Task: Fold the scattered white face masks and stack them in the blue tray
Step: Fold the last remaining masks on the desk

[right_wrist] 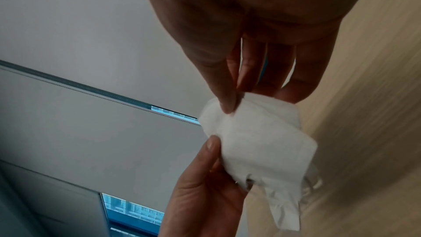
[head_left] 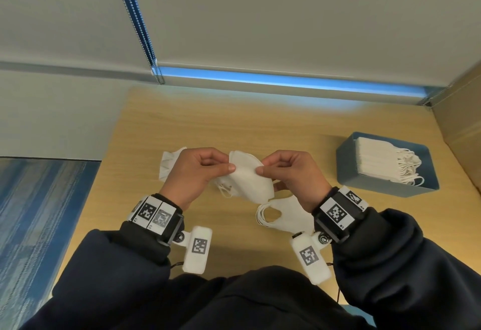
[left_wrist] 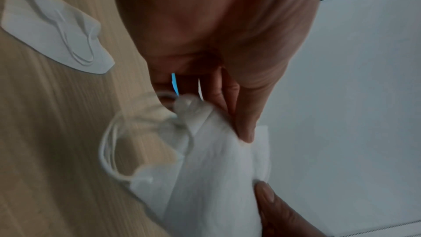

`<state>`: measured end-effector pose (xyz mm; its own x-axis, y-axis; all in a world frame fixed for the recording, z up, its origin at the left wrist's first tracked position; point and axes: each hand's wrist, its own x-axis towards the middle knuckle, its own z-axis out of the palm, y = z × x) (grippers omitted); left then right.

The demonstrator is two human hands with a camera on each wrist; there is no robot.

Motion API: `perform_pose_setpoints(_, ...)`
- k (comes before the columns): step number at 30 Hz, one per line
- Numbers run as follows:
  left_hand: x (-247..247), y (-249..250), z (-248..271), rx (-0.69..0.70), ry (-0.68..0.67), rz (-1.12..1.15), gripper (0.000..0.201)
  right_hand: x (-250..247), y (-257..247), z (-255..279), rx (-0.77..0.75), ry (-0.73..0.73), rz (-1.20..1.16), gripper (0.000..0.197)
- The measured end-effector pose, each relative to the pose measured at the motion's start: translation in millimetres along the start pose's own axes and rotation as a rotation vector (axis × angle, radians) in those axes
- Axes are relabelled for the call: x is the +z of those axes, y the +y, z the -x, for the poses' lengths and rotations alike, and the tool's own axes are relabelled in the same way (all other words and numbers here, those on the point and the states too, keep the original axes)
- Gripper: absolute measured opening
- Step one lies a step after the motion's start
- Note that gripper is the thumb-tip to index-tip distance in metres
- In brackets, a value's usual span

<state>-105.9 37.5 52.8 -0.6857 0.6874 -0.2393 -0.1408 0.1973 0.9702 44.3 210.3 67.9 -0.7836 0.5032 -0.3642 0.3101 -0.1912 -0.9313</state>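
Both hands hold one white face mask (head_left: 248, 177) above the middle of the wooden table (head_left: 260, 126). My left hand (head_left: 197, 171) pinches its left edge between thumb and fingers, and my right hand (head_left: 289, 171) pinches its right edge. The mask (left_wrist: 216, 177) hangs from my left thumb, its ear loops dangling. In the right wrist view the mask (right_wrist: 257, 141) is pinched by my right thumb, with the left hand's thumb below. Another mask (head_left: 283, 216) lies under my right wrist, and a further one (head_left: 169, 160) behind my left hand. The blue tray (head_left: 377, 184) holds a stack of folded masks (head_left: 382, 160).
The tray stands at the table's right side, beside a cardboard wall (head_left: 458, 121). A window blind with a bead chain (head_left: 140, 30) runs behind the table. Blue carpet (head_left: 39, 212) lies past the table's left edge. A flat mask (left_wrist: 52, 30) lies on the wood.
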Motion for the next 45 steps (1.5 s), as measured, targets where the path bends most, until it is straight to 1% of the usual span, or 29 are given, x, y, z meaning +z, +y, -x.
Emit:
perform_pose_setpoints(4,1.0,0.9,0.9,0.0,-0.068,0.002,0.02,-1.0,1.5,1.4,0.009,0.02,-0.018,0.029)
perform_pose_setpoints(6,3.5,2.6,1.5,0.002,-0.07,0.024,0.02,-0.5,1.6,2.5,0.011,0.021,-0.023,0.027)
perform_pose_setpoints(11,7.5,3.8,-0.5,0.005,0.002,0.05,0.009,0.6,1.5,6.1,0.024,0.002,-0.077,0.022)
perform_pose_setpoints(15,6.8,5.3,-1.3,0.008,-0.008,0.026,0.015,0.1,3.1,7.1,0.028,-0.001,-0.093,0.011)
perform_pose_setpoints(18,6.5,5.6,-1.1,0.001,-0.002,0.024,0.02,0.4,3.9,6.8,0.028,0.004,-0.09,0.012)
perform_pose_setpoints(23,6.4,5.9,-1.2,-0.018,0.006,0.027,0.014,1.1,3.1,7.5,0.033,-0.017,-0.085,0.015)
perform_pose_setpoints(30,5.6,5.8,-2.5,-0.036,-0.004,0.023,0.013,0.2,4.3,7.3,0.031,-0.014,-0.105,0.013)
perform_pose_setpoints(36,5.8,4.0,-3.6,-0.055,0.01,0.024,0.011,-0.8,6.3,7.4,0.038,-0.014,-0.108,0.018)
perform_pose_setpoints(45,6.3,1.0,-6.0,-0.062,0.007,0.014,0.011,-2.4,8.9,7.0,0.075,-0.011,-0.093,0.01)
